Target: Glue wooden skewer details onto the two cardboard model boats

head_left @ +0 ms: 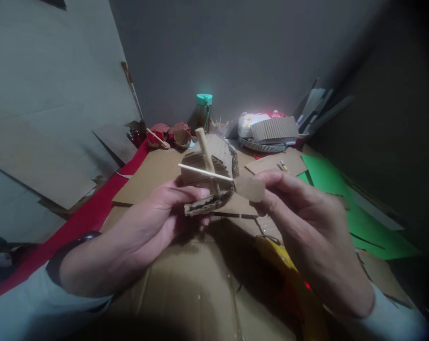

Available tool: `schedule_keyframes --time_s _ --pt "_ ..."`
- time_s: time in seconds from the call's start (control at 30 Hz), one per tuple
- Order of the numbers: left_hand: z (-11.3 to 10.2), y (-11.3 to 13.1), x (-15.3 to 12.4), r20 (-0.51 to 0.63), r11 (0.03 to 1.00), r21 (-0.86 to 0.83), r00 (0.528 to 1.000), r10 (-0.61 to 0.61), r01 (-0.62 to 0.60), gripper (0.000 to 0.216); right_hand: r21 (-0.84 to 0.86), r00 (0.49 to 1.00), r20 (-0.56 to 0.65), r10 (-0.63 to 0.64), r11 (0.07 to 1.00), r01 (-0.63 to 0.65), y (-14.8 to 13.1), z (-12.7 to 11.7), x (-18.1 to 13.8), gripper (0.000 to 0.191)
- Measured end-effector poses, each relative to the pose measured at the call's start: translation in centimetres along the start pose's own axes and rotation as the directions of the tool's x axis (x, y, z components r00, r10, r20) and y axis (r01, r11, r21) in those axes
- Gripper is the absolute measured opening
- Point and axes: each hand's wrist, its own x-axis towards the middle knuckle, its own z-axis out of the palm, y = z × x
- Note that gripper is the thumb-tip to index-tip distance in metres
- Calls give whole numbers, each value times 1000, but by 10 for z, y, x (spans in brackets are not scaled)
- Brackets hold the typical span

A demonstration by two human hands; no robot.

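My left hand [171,208] is closed on a small cardboard model [217,147], a curved, layered body with corrugated edges, held up over the table. A thick wooden stick [205,149] stands tilted out of its hollow. Between thumb and fingers of my right hand [299,213] is a small many-sided cardboard piece [249,188]. A thin pale stick [203,171] runs left from that piece, crossing in front of the thick stick. Whether the thin stick is fixed to the piece, I cannot tell. Some fingers of my left hand are hidden behind the model.
Cardboard sheets [178,284] cover the table. Two small red-brown cardboard models [159,135], a bottle with a teal lid [204,99] and a cup of toothpicks [219,127] stand at the back. Green sheet [360,213] lies right; a yellow object [281,255] is below my right hand.
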Motion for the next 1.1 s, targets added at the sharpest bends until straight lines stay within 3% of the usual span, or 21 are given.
schedule_keyframes --time_s 0.13,0.23,0.37,0.53,0.73,0.9,1.1 --pt "-1 5 -1 -103 1000 -12 994 25 -27 18 87 991 -81 110 991 -103 -3 -4 4 12" --pt "-2 7 -1 -154 999 -16 988 26 -29 18 143 963 -234 133 985 -101 -3 -10 8 11" --pt "-5 9 -2 -139 997 -65 990 28 -38 17 168 929 -332 161 980 -110 2 -17 11 9" --pt "-6 9 -3 -114 997 -73 993 -7 -1 18 118 981 -149 128 987 -111 2 -10 7 19" --pt "-4 5 -3 -108 990 -96 988 -109 99 18 -120 992 12 -122 985 123 -5 2 -1 12" --pt "0 0 -3 -95 978 -134 980 -175 161 16 -161 976 25 -217 963 218 0 5 -2 17" --pt "-4 -10 -1 -43 982 -119 987 -153 147 14 -142 978 12 -209 968 208 1 6 -4 12"
